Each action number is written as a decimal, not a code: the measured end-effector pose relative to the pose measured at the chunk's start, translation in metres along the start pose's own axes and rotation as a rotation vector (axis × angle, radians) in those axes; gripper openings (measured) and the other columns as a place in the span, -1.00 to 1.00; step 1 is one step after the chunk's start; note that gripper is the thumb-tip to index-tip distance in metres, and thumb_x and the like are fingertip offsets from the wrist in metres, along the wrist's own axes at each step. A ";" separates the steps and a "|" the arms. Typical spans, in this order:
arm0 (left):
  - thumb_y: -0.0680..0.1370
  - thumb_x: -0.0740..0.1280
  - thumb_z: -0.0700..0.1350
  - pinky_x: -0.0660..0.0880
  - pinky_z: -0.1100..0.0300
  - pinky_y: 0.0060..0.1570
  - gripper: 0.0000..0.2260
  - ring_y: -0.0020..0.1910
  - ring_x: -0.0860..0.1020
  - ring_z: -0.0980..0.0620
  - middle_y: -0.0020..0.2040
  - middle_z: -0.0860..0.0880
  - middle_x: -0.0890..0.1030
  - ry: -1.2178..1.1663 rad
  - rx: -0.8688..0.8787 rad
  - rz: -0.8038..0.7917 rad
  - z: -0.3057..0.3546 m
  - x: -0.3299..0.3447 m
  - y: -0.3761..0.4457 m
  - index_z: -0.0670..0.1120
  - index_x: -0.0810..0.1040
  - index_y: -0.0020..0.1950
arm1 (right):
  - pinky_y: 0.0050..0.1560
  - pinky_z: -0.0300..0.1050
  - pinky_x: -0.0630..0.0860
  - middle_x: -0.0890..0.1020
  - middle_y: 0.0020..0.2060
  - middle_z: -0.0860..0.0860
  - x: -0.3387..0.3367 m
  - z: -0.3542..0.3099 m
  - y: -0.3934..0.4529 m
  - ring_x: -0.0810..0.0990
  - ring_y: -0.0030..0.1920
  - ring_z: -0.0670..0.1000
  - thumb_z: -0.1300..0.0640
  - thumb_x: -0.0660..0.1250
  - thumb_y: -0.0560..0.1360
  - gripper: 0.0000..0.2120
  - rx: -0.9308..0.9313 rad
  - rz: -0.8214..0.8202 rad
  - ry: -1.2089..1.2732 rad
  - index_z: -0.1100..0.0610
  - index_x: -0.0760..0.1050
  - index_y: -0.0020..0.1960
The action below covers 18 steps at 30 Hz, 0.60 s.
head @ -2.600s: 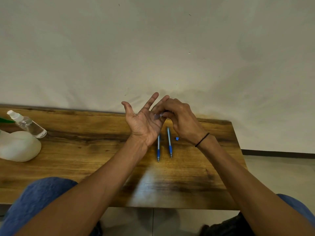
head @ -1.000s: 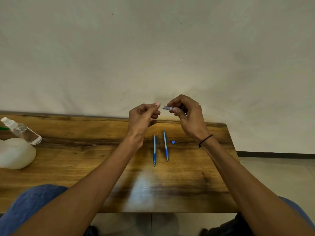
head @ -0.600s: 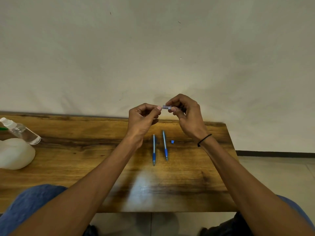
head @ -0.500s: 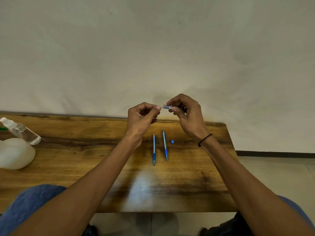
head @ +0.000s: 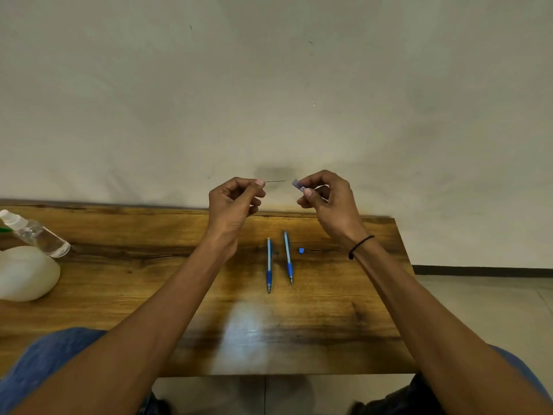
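Observation:
My left hand [head: 235,202] pinches one end of a thin dark pencil lead [head: 276,181], held level above the table's far edge. A short gap to its right, my right hand [head: 327,197] pinches a small bluish lead tube [head: 298,185], its open end pointing at the lead's free tip. Below the hands, two blue mechanical pencils [head: 269,266] [head: 288,257] lie side by side on the wooden table [head: 149,265], tips toward me. A tiny blue cap [head: 301,250] lies just right of them.
At the table's left end a clear spray bottle [head: 33,233] lies beside a white rounded object [head: 25,272]. A pale wall stands right behind the table. The table's right edge drops to a tiled floor [head: 478,310]. My knees in blue show below the front edge.
My left hand has drawn the lead out of the tube and moved left; the lead is fully out and a gap separates it from the tube in my right hand.

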<state>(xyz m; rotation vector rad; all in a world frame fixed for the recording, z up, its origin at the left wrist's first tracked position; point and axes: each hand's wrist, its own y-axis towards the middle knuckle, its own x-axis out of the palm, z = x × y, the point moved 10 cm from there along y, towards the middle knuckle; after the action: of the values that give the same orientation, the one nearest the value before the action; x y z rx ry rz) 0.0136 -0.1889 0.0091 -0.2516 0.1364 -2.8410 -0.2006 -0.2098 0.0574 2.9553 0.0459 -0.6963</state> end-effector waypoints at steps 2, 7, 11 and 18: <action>0.59 0.48 -0.10 0.57 0.22 -0.20 -0.91 -0.25 0.60 0.16 -0.21 0.02 0.71 -0.032 -0.037 0.031 -0.008 0.000 -0.002 -0.10 0.73 0.02 | 0.04 -0.06 0.72 0.68 0.09 0.08 0.006 0.001 -0.002 0.74 -0.05 0.00 0.31 0.32 0.65 -0.87 0.029 -0.006 0.060 0.18 0.55 0.17; 0.61 0.46 -0.08 0.56 0.24 -0.23 -0.90 -0.29 0.60 0.16 -0.27 0.03 0.69 -0.138 -0.122 0.166 -0.028 0.001 -0.010 -0.09 0.68 0.05 | 0.01 -0.14 0.65 0.69 -0.07 0.03 0.024 -0.004 -0.010 0.67 -0.06 -0.06 0.24 0.43 0.59 -0.88 0.023 0.008 0.073 0.21 0.58 0.12; 0.64 0.42 -0.08 0.54 0.18 -0.22 -0.84 -0.33 0.58 0.16 -0.33 0.05 0.64 -0.144 -0.133 0.258 -0.035 -0.001 -0.014 -0.16 0.65 0.10 | -0.12 -0.30 0.62 0.71 -0.14 0.00 0.045 -0.011 -0.017 0.70 -0.14 -0.10 0.24 0.50 0.53 -0.89 0.023 -0.027 0.098 0.14 0.60 0.00; 0.66 0.38 -0.12 0.48 0.35 -0.44 -0.85 -0.39 0.61 0.26 -0.37 0.12 0.67 -0.174 -0.128 0.253 -0.039 0.000 -0.018 -0.19 0.60 0.13 | -0.19 -0.28 0.61 0.67 -0.24 0.01 0.070 -0.012 -0.033 0.65 -0.26 -0.18 0.28 0.51 0.51 -0.92 0.103 -0.091 0.222 0.22 0.62 -0.04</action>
<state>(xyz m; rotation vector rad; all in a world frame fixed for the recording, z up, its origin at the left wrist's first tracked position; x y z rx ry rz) 0.0016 -0.1694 -0.0266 -0.4718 0.2919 -2.5488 -0.1347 -0.1749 0.0340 3.1331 0.1675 -0.3883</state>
